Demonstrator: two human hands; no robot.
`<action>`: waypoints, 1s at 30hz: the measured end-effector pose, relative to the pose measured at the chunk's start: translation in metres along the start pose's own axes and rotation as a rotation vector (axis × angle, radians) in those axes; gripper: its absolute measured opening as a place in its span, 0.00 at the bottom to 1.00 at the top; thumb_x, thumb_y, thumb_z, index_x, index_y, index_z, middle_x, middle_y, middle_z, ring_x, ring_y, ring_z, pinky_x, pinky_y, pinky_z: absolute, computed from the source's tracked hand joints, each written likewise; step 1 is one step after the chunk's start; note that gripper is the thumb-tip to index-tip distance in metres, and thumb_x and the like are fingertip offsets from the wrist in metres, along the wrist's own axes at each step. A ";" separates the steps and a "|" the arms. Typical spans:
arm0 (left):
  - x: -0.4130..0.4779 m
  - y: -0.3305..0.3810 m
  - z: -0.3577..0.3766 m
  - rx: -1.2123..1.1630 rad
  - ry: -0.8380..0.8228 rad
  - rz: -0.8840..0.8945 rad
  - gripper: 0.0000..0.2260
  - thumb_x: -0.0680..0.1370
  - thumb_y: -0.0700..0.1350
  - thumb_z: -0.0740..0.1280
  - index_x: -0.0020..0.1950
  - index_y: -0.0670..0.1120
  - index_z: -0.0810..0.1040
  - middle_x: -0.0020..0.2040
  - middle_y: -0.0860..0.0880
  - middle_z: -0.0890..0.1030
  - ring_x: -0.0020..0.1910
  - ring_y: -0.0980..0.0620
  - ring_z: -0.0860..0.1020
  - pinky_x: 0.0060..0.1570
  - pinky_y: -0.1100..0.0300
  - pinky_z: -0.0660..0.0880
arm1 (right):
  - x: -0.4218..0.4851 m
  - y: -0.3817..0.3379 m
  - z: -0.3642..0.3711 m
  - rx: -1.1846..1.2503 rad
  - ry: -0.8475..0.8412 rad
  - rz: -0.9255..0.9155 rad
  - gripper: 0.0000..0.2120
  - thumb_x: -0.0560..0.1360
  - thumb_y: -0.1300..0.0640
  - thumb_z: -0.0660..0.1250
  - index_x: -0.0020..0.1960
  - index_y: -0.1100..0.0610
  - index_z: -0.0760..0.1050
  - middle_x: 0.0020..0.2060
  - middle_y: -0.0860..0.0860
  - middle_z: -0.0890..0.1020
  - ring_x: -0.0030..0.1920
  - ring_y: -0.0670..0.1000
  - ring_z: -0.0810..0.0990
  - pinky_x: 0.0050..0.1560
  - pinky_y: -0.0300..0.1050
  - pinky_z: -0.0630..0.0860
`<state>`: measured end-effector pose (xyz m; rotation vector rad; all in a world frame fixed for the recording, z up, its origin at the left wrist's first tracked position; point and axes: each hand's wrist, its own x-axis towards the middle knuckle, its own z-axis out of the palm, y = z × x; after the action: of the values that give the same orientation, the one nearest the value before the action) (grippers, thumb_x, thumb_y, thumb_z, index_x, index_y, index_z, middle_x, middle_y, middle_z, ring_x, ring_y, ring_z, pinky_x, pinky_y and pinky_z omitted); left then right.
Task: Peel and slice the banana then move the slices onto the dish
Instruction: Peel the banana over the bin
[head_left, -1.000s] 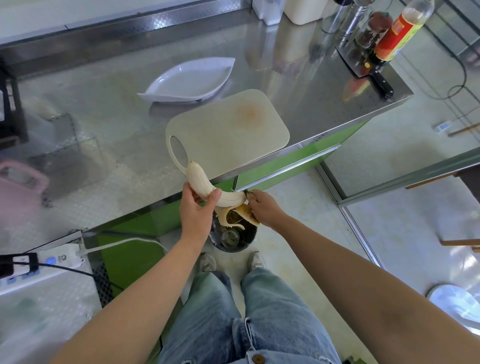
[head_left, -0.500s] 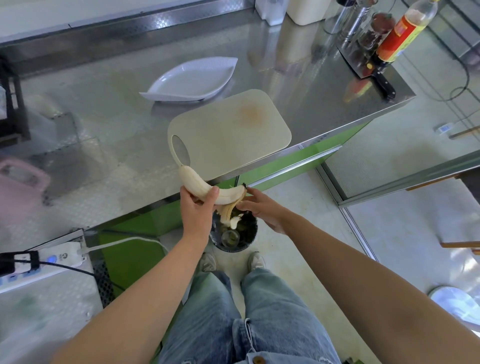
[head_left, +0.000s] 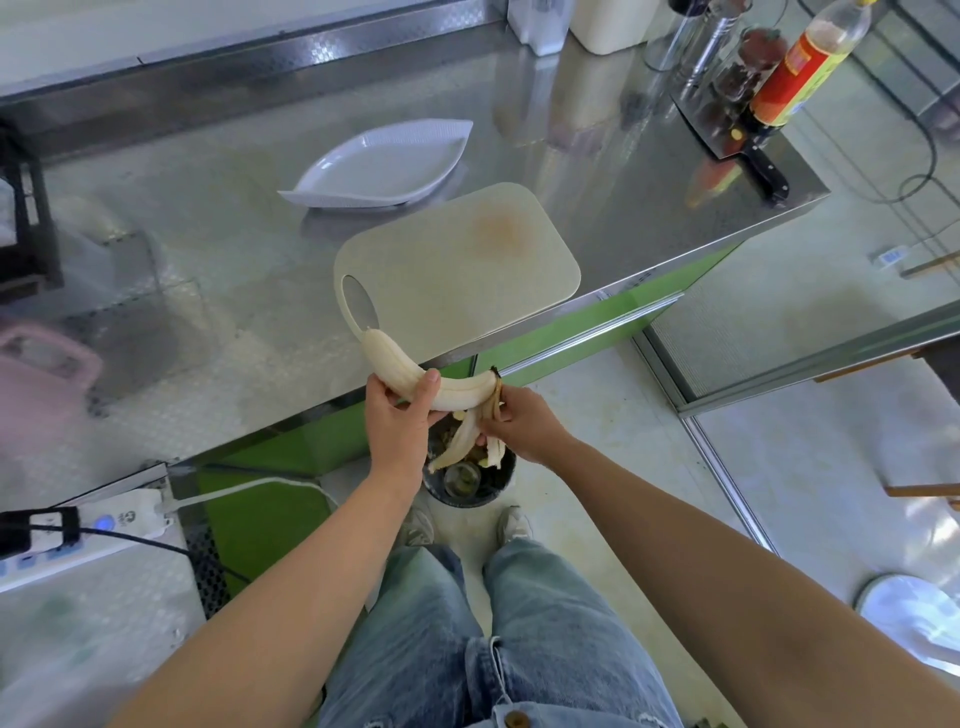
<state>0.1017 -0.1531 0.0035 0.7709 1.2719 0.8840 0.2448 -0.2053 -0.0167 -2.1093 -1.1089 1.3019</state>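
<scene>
My left grip (head_left: 397, 421) curls round the pale peeled banana (head_left: 387, 361), held above a dark round bin (head_left: 467, 502), while my right grip (head_left: 524, 423) beside it pinches the hanging yellow peel strips (head_left: 458, 441), which I would pull off gently at the stem, not snapping the fruit.

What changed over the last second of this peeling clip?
The right hand has pulled the peel further down toward the end of the banana; its strips now hang lower over the bin. The left hand still grips the banana. The cutting board, dish and knife are unmoved.
</scene>
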 end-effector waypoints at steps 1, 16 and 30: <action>0.000 0.002 0.001 0.018 0.005 0.017 0.17 0.75 0.40 0.71 0.61 0.40 0.70 0.55 0.44 0.77 0.52 0.53 0.79 0.41 0.62 0.80 | 0.001 0.002 -0.001 -0.094 0.020 -0.003 0.08 0.75 0.62 0.66 0.47 0.68 0.77 0.39 0.60 0.82 0.40 0.54 0.77 0.42 0.45 0.71; 0.012 0.008 -0.016 0.102 0.002 0.017 0.07 0.77 0.43 0.69 0.54 0.44 0.76 0.46 0.48 0.79 0.44 0.55 0.79 0.40 0.55 0.81 | 0.007 0.017 -0.018 -0.170 0.121 0.181 0.10 0.74 0.59 0.63 0.39 0.62 0.80 0.31 0.52 0.79 0.31 0.49 0.75 0.27 0.38 0.66; 0.010 0.004 -0.014 0.051 -0.127 -0.055 0.11 0.78 0.42 0.67 0.59 0.42 0.74 0.49 0.48 0.78 0.49 0.54 0.79 0.43 0.55 0.81 | 0.000 0.000 -0.033 0.636 -0.168 0.246 0.14 0.75 0.56 0.70 0.55 0.65 0.79 0.38 0.53 0.84 0.37 0.47 0.83 0.40 0.37 0.79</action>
<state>0.0884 -0.1425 0.0005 0.8156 1.2011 0.7486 0.2741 -0.2036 -0.0013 -1.7044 -0.4023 1.6928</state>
